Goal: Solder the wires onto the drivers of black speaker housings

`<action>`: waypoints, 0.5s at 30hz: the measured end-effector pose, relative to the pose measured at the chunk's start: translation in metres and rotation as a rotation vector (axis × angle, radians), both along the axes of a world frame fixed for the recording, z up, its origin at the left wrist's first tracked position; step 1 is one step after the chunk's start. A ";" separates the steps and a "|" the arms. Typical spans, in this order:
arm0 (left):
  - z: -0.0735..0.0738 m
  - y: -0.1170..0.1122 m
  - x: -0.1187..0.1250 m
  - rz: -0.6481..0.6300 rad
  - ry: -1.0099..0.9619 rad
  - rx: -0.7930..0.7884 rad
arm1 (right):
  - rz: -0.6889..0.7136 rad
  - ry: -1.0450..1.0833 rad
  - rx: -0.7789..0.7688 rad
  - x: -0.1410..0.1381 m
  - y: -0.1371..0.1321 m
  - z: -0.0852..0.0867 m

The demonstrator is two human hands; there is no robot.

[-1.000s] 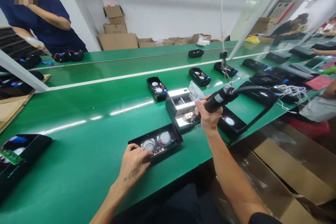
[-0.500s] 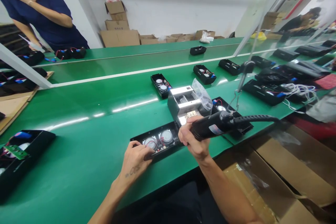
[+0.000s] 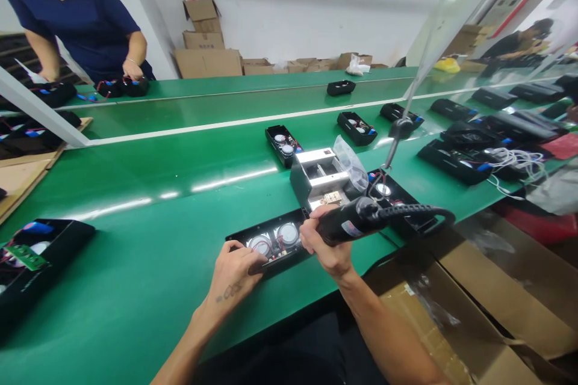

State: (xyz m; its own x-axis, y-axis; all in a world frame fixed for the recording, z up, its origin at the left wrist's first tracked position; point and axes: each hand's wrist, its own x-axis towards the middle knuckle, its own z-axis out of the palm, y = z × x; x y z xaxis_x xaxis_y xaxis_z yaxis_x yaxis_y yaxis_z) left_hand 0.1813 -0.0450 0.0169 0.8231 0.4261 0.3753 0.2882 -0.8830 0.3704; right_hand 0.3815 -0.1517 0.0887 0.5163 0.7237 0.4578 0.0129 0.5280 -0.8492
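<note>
My right hand is wrapped around a black electric screwdriver, which hangs from a hook and trails a thick cable. Its tip is hidden behind my fingers, over the right end of an open black speaker housing. Two round silver speaker drivers with red wires sit inside the housing. At its near left corner my left hand grips the edge, fingers curled over the wall. Just behind stands a metal screw feeder with a clear plastic bag at its side.
Other open black housings lie on the green bench, one with a green circuit board at left. A co-worker stands across the bench, hands on housings. Open cardboard boxes sit below right, beside white cables.
My right hand and the screwdriver have shifted slightly left over the housing. My left hand stays put. The co-worker's raised hand has come down onto a housing.
</note>
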 end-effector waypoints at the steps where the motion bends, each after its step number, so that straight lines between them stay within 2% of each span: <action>1: 0.000 0.000 0.000 0.003 -0.006 0.000 | -0.008 -0.007 0.009 0.001 -0.001 0.000; 6: -0.003 0.000 -0.001 0.006 -0.021 -0.018 | -0.016 -0.039 0.035 0.004 -0.005 0.002; 8: -0.005 0.000 -0.002 0.013 -0.018 -0.020 | -0.009 -0.066 0.050 0.007 -0.007 0.009; 10: -0.006 0.000 -0.002 0.016 -0.017 -0.022 | -0.054 -0.090 0.139 0.017 -0.005 0.023; 12: -0.008 0.000 -0.002 0.014 -0.021 -0.016 | -0.214 -0.116 0.329 0.035 0.003 0.039; 14: -0.008 0.001 -0.002 0.012 -0.030 -0.004 | -0.478 -0.137 0.529 0.060 0.017 0.053; 15: -0.008 0.001 -0.001 0.010 -0.033 0.001 | -0.603 -0.143 0.573 0.073 0.025 0.057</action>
State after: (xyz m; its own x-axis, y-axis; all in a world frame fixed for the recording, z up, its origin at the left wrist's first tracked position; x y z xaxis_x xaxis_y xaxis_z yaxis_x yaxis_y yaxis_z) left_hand 0.1800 -0.0437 0.0084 0.8058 0.4343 0.4026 0.2851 -0.8803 0.3792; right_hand 0.4547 -0.1264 0.1461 0.6490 -0.0214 0.7605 0.5180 0.7445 -0.4211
